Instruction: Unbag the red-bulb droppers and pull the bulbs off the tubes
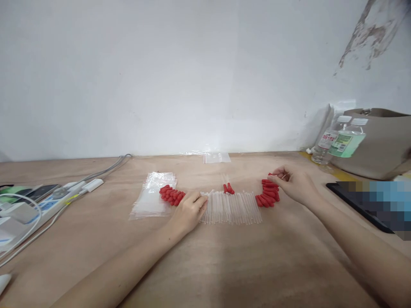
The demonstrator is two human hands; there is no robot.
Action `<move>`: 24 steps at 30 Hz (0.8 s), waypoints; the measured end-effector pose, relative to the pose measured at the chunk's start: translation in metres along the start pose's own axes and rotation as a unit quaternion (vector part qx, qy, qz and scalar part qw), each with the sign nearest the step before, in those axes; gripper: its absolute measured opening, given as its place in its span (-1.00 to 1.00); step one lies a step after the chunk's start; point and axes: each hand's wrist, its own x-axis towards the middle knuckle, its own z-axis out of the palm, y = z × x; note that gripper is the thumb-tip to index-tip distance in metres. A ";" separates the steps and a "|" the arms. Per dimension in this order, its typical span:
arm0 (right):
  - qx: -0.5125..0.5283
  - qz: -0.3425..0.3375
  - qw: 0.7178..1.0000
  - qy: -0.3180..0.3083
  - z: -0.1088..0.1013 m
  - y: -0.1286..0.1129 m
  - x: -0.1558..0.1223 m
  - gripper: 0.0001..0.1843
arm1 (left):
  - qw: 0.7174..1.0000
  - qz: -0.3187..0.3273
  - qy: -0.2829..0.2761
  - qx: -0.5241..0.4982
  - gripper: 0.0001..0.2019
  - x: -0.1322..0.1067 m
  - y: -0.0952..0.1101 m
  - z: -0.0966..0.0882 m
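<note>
A row of clear, thin dropper tubes lies side by side on the table. My left hand is at the row's left end, its fingers pinched around the upper end of a tube, partly hidden by the fingers. At the right, my right hand pinches a red rubber bulb at the top of a curved group of red rubber bulbs. Another heap of red bulbs lies just beyond my left hand. Behind the row, two droppers have red bulbs on their tubes.
Clear plastic bags are stacked at the left, and another bag lies by the wall. A power strip with cables is far left. Two bottles, a beige bag and a dark-edged tablet stand or lie right.
</note>
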 end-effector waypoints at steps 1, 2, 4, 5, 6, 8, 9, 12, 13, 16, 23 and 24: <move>0.008 0.018 1.000 -0.019 -0.002 0.003 0.002 -0.73 | 1.000 0.002 -0.014 0.002 -0.82 0.002 0.002 0.001; 0.018 0.029 0.999 -0.037 -0.004 0.006 0.004 -0.73 | 1.000 -0.001 -0.027 0.003 -0.82 0.003 0.004 0.002; 0.037 0.039 0.996 -0.071 -0.005 0.011 0.005 -0.74 | 0.999 -0.017 -0.050 0.003 -0.84 0.005 0.008 0.004; 0.043 0.041 0.995 -0.086 -0.004 0.012 0.006 -0.74 | 0.998 -0.026 -0.060 0.000 -0.85 0.005 0.010 0.005; 0.046 0.043 0.993 -0.100 -0.004 0.013 0.005 -0.75 | 0.997 -0.034 -0.067 -0.007 -0.85 0.005 0.012 0.006; 0.038 0.044 0.991 -0.120 -0.003 0.012 0.005 -0.77 | 0.996 -0.049 -0.069 -0.033 -0.85 0.005 0.016 0.008; 0.029 0.042 0.991 -0.123 -0.003 0.012 0.005 -0.77 | 0.995 -0.056 -0.066 -0.050 -0.85 0.005 0.018 0.009; -0.003 0.025 0.994 -0.105 -0.002 0.012 0.004 -0.79 | 0.993 -0.065 -0.053 -0.081 -0.78 0.004 0.023 0.006; -0.009 0.018 0.995 -0.100 -0.002 0.013 0.004 -0.79 | 0.993 -0.062 -0.049 -0.083 -0.72 0.003 0.024 0.004; -0.009 0.004 0.994 -0.111 0.002 0.016 0.005 -0.79 | 0.995 -0.052 -0.039 -0.076 -0.62 0.001 0.026 -0.002; -0.045 -0.019 0.993 -0.107 0.005 0.018 0.004 -0.75 | 0.997 -0.057 -0.024 -0.048 -0.73 -0.003 0.024 -0.004; -0.046 -0.016 0.995 -0.091 0.004 0.017 0.005 -0.74 | 0.997 -0.061 -0.024 -0.048 -0.75 -0.003 0.024 -0.004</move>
